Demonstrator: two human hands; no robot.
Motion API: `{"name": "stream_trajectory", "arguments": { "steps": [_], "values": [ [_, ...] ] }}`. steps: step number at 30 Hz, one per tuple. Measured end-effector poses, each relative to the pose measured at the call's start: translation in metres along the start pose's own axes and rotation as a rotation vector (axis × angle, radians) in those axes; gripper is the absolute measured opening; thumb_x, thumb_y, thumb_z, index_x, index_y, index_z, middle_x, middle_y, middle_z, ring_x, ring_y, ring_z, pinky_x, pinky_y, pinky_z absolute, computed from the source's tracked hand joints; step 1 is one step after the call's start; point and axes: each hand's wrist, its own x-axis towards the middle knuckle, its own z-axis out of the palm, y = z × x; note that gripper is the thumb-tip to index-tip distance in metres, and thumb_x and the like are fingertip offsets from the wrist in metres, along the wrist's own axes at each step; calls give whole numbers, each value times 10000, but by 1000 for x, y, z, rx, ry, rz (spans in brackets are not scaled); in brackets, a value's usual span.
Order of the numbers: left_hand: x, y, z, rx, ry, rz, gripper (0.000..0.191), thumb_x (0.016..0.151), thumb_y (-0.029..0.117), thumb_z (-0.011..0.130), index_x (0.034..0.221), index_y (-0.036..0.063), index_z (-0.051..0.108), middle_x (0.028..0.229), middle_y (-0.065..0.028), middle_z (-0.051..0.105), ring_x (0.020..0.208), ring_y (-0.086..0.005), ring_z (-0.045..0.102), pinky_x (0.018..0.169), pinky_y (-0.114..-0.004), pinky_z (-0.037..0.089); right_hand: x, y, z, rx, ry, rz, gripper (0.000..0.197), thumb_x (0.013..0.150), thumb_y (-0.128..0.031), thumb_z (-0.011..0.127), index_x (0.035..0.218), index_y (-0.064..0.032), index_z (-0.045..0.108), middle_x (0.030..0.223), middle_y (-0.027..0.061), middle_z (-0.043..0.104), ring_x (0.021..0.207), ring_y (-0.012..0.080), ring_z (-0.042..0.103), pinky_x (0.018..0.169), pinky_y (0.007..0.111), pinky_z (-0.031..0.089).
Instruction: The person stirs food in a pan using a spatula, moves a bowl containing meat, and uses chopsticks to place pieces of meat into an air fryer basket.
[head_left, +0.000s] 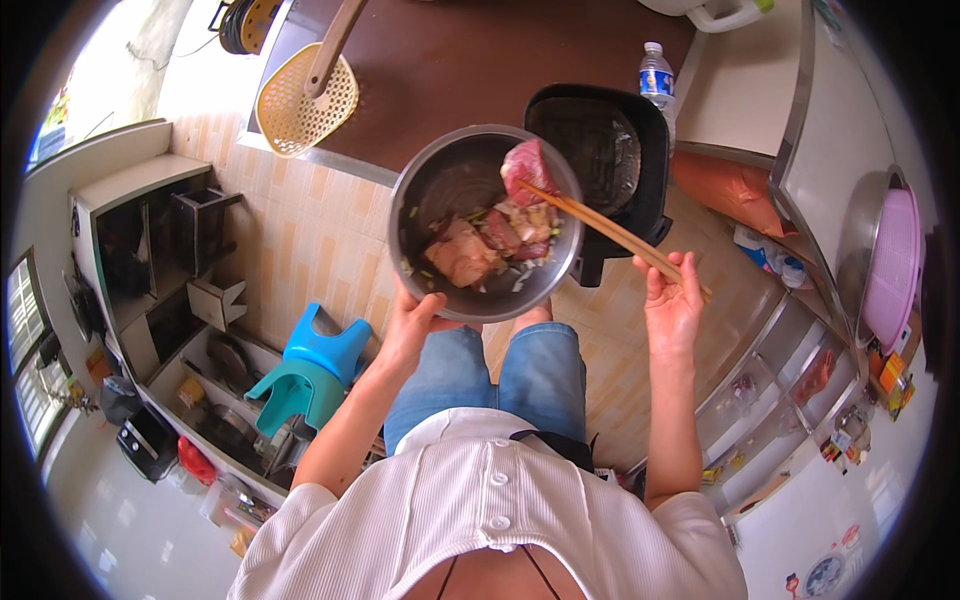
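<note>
My left hand (414, 319) grips the near left rim of a metal bowl (486, 303). Inside lie several pieces of raw meat (463, 255) with chopped pale and green bits. In my right hand (671, 296) is a pair of wooden chopsticks (622, 236), their tips at a red piece of meat (527, 171) near the bowl's far right side. Just beyond the bowl, to the right, is a black air fryer basket (656, 157) with crumpled foil or film inside. The bowl covers part of the basket's near left edge.
A brown tabletop (465, 67) lies ahead, with a yellow perforated strainer (300, 105) at its left edge. A plastic water bottle (656, 79) stands behind the basket. Blue (326, 345) and teal (304, 390) plastic stools are on the left. A pink colander (892, 270) is far right.
</note>
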Motion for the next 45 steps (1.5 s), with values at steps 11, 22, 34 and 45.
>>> {"name": "stream_trajectory", "arguments": {
  "steps": [11,22,34,45],
  "values": [
    [3,-4,-37,-13,129,65,425,805,26,415,1206,48,276,1050,-143,533,847,-227,604,661,-318,548,49,-23,-56,-546,261,-360,260,883,-243,502,850,3,580,820,69,603,784,248,632,685,235,508],
    [1,-4,-35,-21,117,76,368,815,22,429,1168,25,325,999,-152,556,839,-238,616,669,-332,561,29,7,-29,-1228,36,-533,244,871,-195,513,816,19,617,831,111,630,739,194,621,653,284,496],
    [5,0,-26,-32,86,103,322,815,40,434,1130,2,377,1005,-147,557,874,-233,602,718,-346,547,68,17,-62,-782,160,-331,310,882,-211,504,808,79,585,780,101,597,723,187,615,666,273,537],
    [3,7,-14,-50,33,85,435,805,68,433,1198,40,249,1091,-147,495,933,-234,571,733,-356,528,-23,-31,25,-665,-88,-391,364,924,-246,385,857,57,575,980,195,573,799,210,610,689,257,524]
  ]
}}
